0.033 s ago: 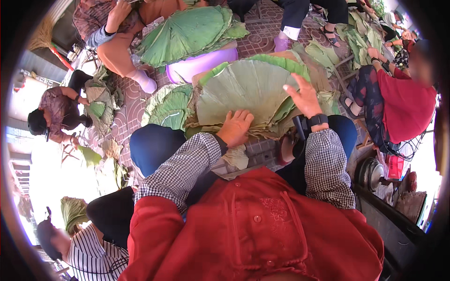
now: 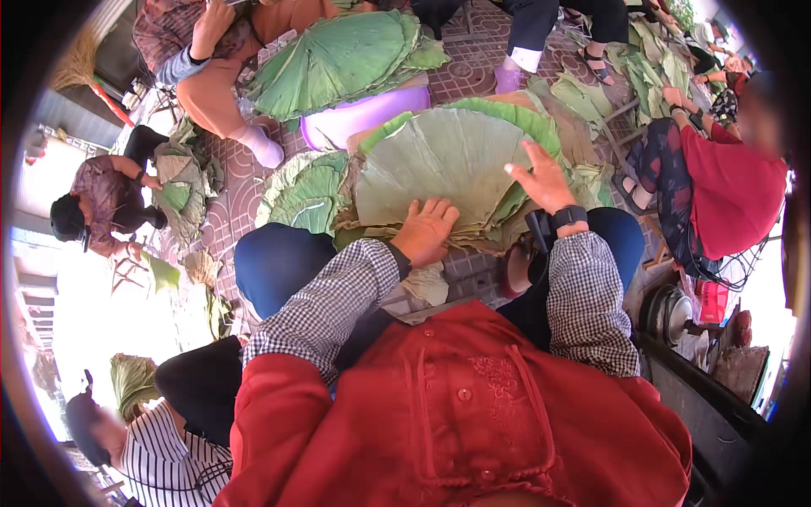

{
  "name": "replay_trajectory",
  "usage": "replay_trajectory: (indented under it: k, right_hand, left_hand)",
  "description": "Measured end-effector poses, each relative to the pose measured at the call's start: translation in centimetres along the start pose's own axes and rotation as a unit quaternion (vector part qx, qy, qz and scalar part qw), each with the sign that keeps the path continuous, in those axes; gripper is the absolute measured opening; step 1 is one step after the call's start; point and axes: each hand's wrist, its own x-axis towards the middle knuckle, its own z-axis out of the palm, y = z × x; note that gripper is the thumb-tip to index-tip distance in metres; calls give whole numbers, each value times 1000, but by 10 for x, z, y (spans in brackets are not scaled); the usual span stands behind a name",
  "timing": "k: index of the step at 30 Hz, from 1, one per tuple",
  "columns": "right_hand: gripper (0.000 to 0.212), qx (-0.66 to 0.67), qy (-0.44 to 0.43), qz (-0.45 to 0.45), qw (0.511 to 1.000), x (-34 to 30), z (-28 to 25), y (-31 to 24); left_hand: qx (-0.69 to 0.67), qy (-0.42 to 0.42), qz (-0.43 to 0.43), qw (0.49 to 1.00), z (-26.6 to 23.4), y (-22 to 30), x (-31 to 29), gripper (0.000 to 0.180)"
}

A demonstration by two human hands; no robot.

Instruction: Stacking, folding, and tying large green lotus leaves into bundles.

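Note:
In front of my knees lies a stack of large round lotus leaves, the top one a pale grey-green lotus leaf (image 2: pixel 431 165) with ribs fanning out. My left hand (image 2: pixel 428 232) rests flat on its near edge, fingers stretched out and gripping nothing. Over the right edge of the stack, my right hand (image 2: pixel 545 182) is raised with thumb and fingers apart, holding nothing. Brighter green leaf (image 2: pixel 541 127) edges show beneath the top leaf at the far right. Whether the right fingertips touch the leaf, I cannot tell.
Beyond the stack, more green leaves (image 2: pixel 338 68) lie over a purple tub (image 2: pixel 363 118). Another leaf pile (image 2: pixel 304 190) lies on the left. Co-workers sit around, one in a red top (image 2: pixel 731 203) at right, another in a cap (image 2: pixel 68 218) at left. A metal pot (image 2: pixel 672 313) stands lower right.
My right hand has shifted very slightly toward the left and down. My left hand stays in place on the leaf.

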Motion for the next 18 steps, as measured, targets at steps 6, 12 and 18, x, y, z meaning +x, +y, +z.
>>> replay_trajectory:
  k: [6, 12, 18]
  right_hand:
    - [78, -123, -154, 73, 978, -8, 43, 0]
    - [86, -130, -180, 198, 955, -11, 65, 3]
    - [85, -158, -156, 176, 959, -15, 100, 30]
  left_hand:
    - [-102, -197, -72, 972, -18, -24, 14, 63]
    - [124, 53, -295, 946, 8, -67, -2, 90]
    - [98, 75, -295, 947, 37, -86, -10, 94]
